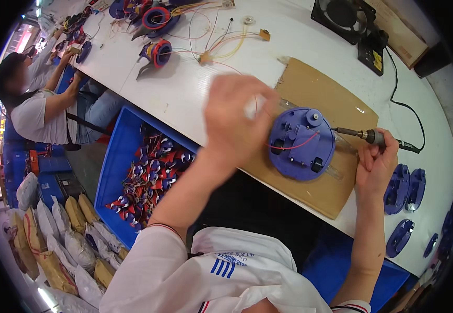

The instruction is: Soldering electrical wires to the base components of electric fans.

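Note:
A round blue plastic base lies on a brown cardboard sheet, with a red wire across it. My right hand grips a soldering iron at the right of the base; its tip reaches the base's right edge near the top. My left hand is at the upper left of the base, smeared by motion, its fingers curled near a thin red wire. Whether it holds anything cannot be told.
Wired assemblies, a black fan and more blue bases sit on the white table. A blue bin holds red-and-blue parts. At the left, co-workers sit along the table, above stacked sacks.

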